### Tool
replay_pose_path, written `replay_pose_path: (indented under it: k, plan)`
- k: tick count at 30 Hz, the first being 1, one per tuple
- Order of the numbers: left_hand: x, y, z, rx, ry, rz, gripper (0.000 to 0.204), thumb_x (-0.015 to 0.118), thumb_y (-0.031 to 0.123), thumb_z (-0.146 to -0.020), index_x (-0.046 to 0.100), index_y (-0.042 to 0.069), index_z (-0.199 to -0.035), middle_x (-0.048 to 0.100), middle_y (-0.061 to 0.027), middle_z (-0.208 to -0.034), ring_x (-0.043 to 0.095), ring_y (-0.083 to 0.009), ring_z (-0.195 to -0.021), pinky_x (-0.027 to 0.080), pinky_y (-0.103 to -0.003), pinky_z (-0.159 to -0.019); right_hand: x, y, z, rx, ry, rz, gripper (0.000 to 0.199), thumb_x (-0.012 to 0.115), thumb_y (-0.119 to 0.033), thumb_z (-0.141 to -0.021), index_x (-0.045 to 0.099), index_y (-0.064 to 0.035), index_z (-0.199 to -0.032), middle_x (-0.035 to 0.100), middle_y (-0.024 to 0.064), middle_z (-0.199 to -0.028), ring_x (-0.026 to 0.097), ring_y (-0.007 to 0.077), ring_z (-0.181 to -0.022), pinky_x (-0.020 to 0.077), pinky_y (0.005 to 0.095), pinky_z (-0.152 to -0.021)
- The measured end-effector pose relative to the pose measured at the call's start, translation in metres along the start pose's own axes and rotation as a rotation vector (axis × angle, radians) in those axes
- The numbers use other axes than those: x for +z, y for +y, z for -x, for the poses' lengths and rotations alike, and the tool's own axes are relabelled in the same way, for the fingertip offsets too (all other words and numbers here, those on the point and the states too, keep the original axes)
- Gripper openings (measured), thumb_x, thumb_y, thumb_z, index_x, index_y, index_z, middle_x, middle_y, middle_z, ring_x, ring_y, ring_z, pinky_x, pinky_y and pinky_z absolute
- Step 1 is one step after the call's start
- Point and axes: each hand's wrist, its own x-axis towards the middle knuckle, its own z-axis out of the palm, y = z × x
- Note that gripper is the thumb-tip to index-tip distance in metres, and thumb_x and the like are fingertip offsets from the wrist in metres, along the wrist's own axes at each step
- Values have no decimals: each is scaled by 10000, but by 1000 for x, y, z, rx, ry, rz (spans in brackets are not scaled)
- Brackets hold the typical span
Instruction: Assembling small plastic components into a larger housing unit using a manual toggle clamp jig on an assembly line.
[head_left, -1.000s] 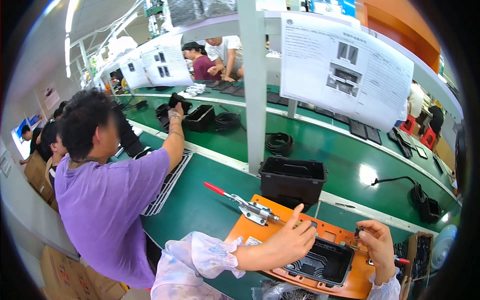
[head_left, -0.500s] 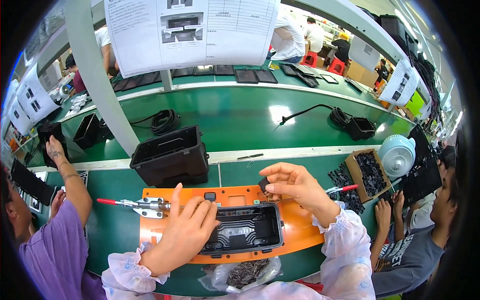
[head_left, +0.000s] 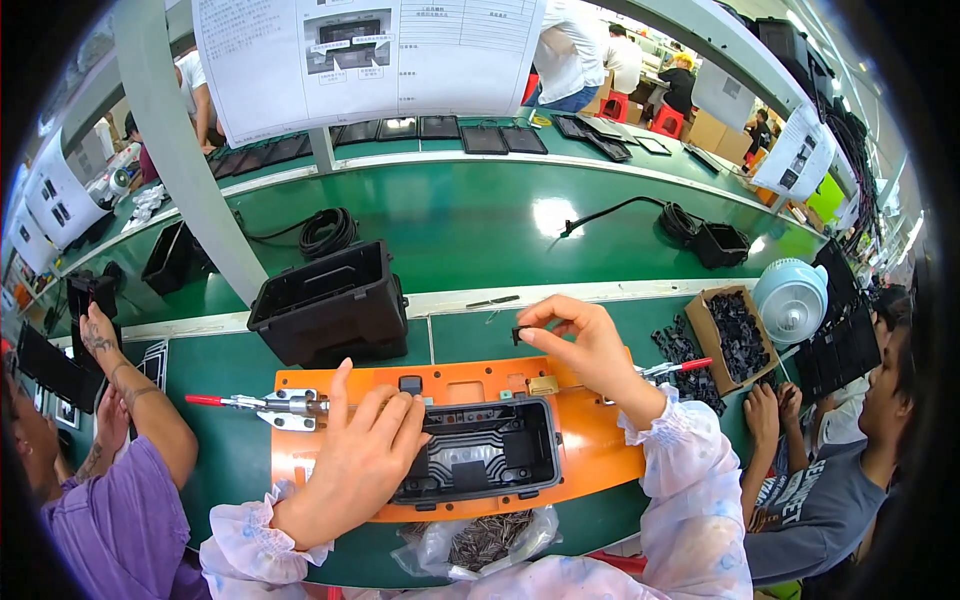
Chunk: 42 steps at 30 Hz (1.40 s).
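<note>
One small black plastic part is sitting at the left side of the right hand, which is pinching it between thumb and index fingertips. Both are hanging above the back edge of the orange fixture plate; whether the part is over that edge or just behind it, I cannot tell.

An open black housing is lying in the middle of the plate, below and apart from the pinched part. The left hand is stretching across the plate's left half with its index finger pointing up and its other fingers bending at the housing's left end; whether they are gripping anything, I cannot tell.

Along the plate's back edge, a black block is standing near the left hand's fingers, and a brass-coloured block is sitting below the right hand. A red-handled toggle clamp is resting on the plate's left end, and a second red handle is sticking out at its right.

Behind the plate, a deep black box is standing on the green worktop. In front of the plate, a clear bag is holding screws. Beyond the plate's right end, a cardboard box is holding black parts.
</note>
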Motion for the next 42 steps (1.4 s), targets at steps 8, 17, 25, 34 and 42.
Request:
replay_pose_path:
  k: [8, 17, 25, 34, 42]
  plan:
    - [-1, 1, 2, -14, 4, -2, 365, 740, 194, -866, 691, -43, -1140, 627, -109, -1095, 593, -265, -1120, 273, -706, -1150, 10, -8, 13, -39, -45, 155, 126, 803, -120, -874, 766, -38, -963, 707, 33, -887, 614, 128, -791, 475, 278, -655]
    - [-2, 1, 2, -15, -4, -9, 377, 744, 198, -859, 693, -43, -1145, 632, -109, -1108, 594, -266, -1128, 265, -706, -1152, -4, -5, 13, 275, -220, -140, 100, 818, -111, -876, 794, -24, -920, 679, 41, -989, 621, 103, -858, 492, 248, -727]
    - [-4, 2, 0, -9, 3, -1, 380, 743, 189, -854, 682, -40, -1151, 629, -109, -1110, 595, -262, -1125, 266, -706, -1148, 4, -7, 23, 235, -208, -86, 97, 802, -112, -892, 754, -31, -871, 658, 40, -1010, 601, 118, -868, 497, 275, -725]
    - [12, 21, -48, 244, 80, 163, 434, 629, 136, -857, 643, -56, -1246, 619, -123, -1202, 574, -259, -1195, 312, -671, -1130, 7, -11, 25, -66, -109, 250, 120, 799, -97, -859, 709, -42, -917, 650, 58, -980, 588, 183, -872, 483, 305, -728]
    - [72, 37, -63, 266, 304, 154, 201, 612, 137, -814, 693, -21, -908, 570, -98, -923, 576, -287, -972, 352, -649, -1100, -5, -3, 37, 40, -23, 58, 75, 662, -26, -936, 664, 0, -1007, 649, 80, -998, 640, 164, -900, 523, 282, -811]
